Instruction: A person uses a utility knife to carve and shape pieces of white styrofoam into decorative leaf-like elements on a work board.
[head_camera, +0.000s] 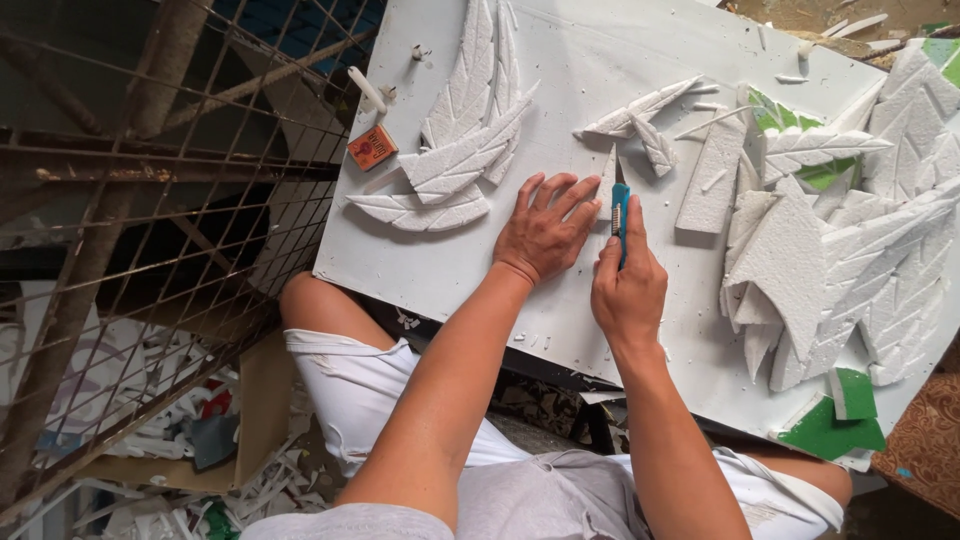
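Note:
My left hand (545, 228) lies flat with fingers spread on a white board (600, 60), pressing down a narrow white foam strip (606, 178). My right hand (628, 282) grips a blue utility knife (620, 212), its blade against the strip's edge just right of my left fingers. Carved white foam leaf shapes (462, 130) lie joined together at the board's upper left. Two more small foam leaves (640, 118) rest just above my hands.
A heap of cut foam leaves and scraps (850, 240) fills the board's right side, with green pieces (832, 430) at the lower right. A small orange box (372, 147) sits near the left edge. A rusty metal grid (150, 200) stands at left. Foam offcuts (200, 440) litter the floor.

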